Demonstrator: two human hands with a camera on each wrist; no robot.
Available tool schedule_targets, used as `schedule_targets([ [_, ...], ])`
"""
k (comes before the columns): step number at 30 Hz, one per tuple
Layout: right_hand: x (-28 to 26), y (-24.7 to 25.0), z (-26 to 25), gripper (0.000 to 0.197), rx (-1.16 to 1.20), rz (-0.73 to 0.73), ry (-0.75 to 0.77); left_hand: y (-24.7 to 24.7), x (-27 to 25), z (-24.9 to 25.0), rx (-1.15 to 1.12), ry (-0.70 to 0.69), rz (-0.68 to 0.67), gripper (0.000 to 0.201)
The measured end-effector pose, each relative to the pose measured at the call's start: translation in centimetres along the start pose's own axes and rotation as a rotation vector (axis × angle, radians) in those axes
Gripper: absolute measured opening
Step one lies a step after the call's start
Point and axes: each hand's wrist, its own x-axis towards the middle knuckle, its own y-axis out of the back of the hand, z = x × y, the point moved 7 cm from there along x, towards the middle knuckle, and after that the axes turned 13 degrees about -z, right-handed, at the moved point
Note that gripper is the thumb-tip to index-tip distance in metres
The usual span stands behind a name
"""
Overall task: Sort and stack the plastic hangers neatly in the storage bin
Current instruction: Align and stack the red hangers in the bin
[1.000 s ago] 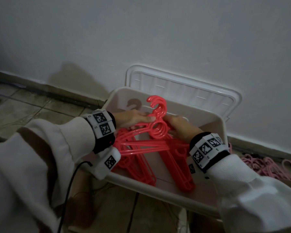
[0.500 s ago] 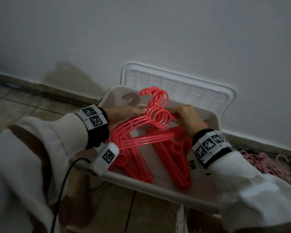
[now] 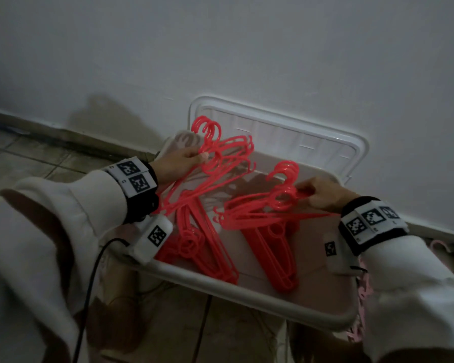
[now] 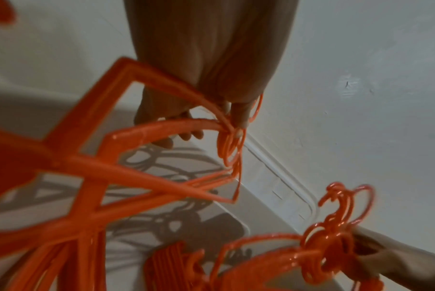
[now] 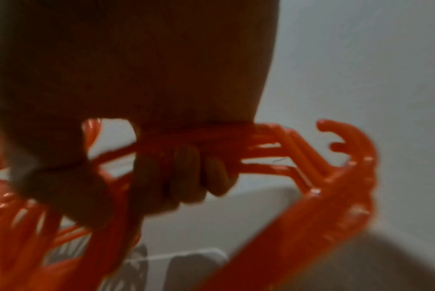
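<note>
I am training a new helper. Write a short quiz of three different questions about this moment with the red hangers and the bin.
1. True or false: each hand holds its own bunch of red hangers.
2. Which stands against the wall behind the bin? A) a lid B) a chair C) a broom
3. Fill in: pink hangers lie on the floor at the person's ____ side.

Key
1. True: the left hand grips the left bunch near its hooks, and the right hand grips the right bunch. More hangers lie in two stacks in the bin.
2. A, the lid.
3. right; the pink hangers show beside the bin.
</note>
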Motion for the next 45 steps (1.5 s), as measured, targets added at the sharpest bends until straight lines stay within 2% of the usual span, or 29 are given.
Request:
schedule_targets([
  [2,0.1,-1.2,0.9,0.026,0.127,-0.152,-0.060,-0.1,-0.1,-0.4,-0.026,-0.008,-0.026,0.033],
  [4,-0.1,-1.5,1.1,0.018,0.119,-0.203,-0.049,-0.4,0.1,-0.8,-0.025,-0.008,-0.035,0.030],
  [7,-0.2,-1.0,1.8,0.005,0.123,-0.128,-0.049,-0.8,0.3,-1.1,-0.022,0.001,-0.067,0.023],
  [11,0.1,0.2,2.7,0.028,0.095,-0.013,-0.096,-0.5,0.5,-1.2,-0.088,-0.025,0.006,0.025],
  [13,0.0,0.9,3.0,0.028,0.047,0.047,-0.132,-0.3,0.6,-1.0,-0.110,-0.044,0.024,0.022],
  [17,0.0,1.0,2.8,0.016,0.035,0.040,-0.160,-0.6,0.6,-0.5,-0.055,-0.037,-0.018,0.028],
  [21,0.2,1.1,2.8,0.017,0.060,0.028,-0.160,-2.6,-0.2,-0.2,-0.041,-0.058,-0.178,0.020],
  [23,0.0,1.3,2.9,0.017,0.086,0.039,-0.159,-3.0,-0.4,-0.2,-0.026,-0.062,-0.216,0.023],
  [25,-0.3,1.8,3.0,0.014,0.110,0.069,-0.165,-3.2,-0.3,-0.1,0.039,-0.050,-0.217,0.020],
  [27,-0.6,2.3,3.2,0.013,0.113,0.096,-0.176,-3.4,-0.1,0.2,0.157,-0.023,-0.175,0.009],
  [29,-0.8,2.7,3.3,0.021,0.073,0.105,-0.198,-4.1,0.2,0.5,0.254,0.011,-0.116,0.004],
  [32,-0.8,2.8,3.3,0.031,0.047,0.113,-0.201,-6.3,0.5,0.6,0.367,0.073,-0.066,0.012],
  [34,-0.8,2.9,3.1,0.032,0.070,0.130,-0.176,-8.2,1.7,-0.2,0.534,0.132,-0.114,0.015],
  [39,-0.8,3.6,2.9,0.024,0.072,0.187,-0.110,-14.3,5.9,-2.5,0.679,0.243,-0.234,0.025],
  [42,-0.6,4.0,2.9,0.027,0.044,0.218,-0.049,-17.8,8.7,-3.5,0.669,0.254,-0.257,0.022],
  [45,-0.4,3.9,2.9,0.027,0.035,0.215,-0.002,-20.0,11.0,-4.3,0.643,0.269,-0.223,0.034],
])
